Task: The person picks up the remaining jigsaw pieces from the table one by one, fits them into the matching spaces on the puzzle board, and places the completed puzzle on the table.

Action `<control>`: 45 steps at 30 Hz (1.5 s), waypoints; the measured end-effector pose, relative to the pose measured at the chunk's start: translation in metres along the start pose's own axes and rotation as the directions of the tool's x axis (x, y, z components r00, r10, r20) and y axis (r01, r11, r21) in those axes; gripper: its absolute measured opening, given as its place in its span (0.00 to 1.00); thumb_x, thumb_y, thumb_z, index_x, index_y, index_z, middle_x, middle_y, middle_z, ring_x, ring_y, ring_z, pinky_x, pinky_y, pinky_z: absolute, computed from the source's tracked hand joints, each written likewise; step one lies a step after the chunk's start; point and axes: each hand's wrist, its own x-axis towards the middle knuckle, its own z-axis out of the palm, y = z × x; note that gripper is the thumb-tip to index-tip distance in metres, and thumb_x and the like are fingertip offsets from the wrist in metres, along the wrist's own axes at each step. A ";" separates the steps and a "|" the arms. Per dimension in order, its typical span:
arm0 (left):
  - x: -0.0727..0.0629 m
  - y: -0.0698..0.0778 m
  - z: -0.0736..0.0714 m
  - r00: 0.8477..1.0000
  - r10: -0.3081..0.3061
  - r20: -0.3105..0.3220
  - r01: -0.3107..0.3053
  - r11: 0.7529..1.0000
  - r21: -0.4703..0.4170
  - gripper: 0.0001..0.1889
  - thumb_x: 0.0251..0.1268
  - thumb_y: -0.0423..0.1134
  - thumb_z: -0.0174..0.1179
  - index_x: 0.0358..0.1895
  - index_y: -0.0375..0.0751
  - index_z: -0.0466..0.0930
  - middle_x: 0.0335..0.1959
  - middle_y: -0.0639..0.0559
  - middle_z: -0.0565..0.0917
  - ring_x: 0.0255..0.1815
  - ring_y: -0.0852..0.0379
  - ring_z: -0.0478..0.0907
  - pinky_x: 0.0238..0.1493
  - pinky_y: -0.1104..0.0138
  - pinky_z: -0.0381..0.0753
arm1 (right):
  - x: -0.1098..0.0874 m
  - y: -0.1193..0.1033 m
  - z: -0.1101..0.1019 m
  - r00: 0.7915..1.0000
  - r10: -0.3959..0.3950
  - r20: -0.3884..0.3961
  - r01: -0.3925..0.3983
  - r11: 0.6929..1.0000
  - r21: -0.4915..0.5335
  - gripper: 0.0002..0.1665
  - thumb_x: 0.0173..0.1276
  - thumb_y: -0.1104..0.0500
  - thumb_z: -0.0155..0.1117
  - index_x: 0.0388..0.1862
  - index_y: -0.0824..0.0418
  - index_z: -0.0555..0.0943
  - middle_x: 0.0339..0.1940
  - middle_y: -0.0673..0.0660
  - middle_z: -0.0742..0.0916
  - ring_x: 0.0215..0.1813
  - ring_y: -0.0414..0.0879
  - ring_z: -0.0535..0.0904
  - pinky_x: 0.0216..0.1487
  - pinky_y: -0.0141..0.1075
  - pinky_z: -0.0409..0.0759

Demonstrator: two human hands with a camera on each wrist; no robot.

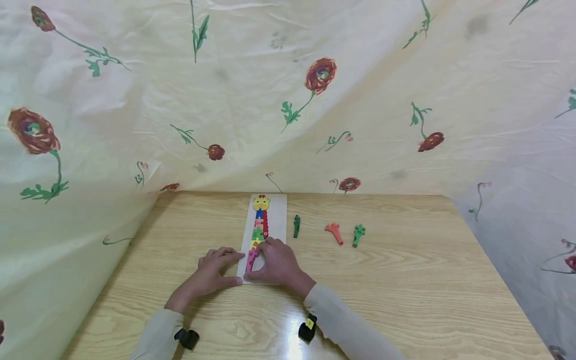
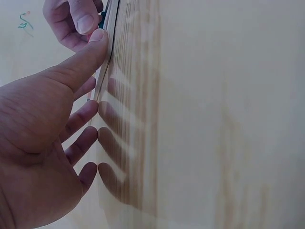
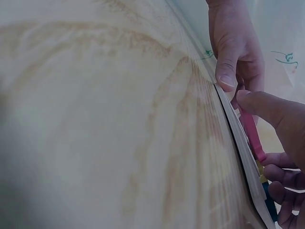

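Observation:
A white puzzle board (image 1: 279,212) lies on the table with a giraffe's yellow head (image 1: 260,203) at its far end and several colored pieces in a column below it. My right hand (image 1: 281,262) holds a pink puzzle piece (image 1: 250,262) lengthwise between thumb and fingertips, over the near part of the board. In the right wrist view the pink piece (image 3: 251,131) spans from thumb to fingertips. My left hand (image 1: 209,272) rests at the board's left edge, thumb and fingers spread and touching it. The left wrist view shows the left thumb (image 2: 86,59) on the edge.
To the right of the board lie three loose pieces: a dark green one (image 1: 296,226), a coral one (image 1: 334,233) and a green one (image 1: 358,235). Floral cloth (image 1: 252,100) hangs behind and beside the wooden table (image 1: 405,280).

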 end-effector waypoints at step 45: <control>0.000 -0.001 0.001 1.000 -0.022 0.002 0.022 1.000 0.010 0.33 0.59 0.56 0.73 0.69 0.59 0.78 0.68 0.53 0.74 0.68 0.45 0.63 0.65 0.42 0.55 | -0.028 0.050 -0.052 0.979 -0.154 -0.136 0.200 0.861 0.467 0.29 0.64 0.44 0.76 0.60 0.56 0.85 0.52 0.60 0.84 0.50 0.54 0.80 0.47 0.48 0.82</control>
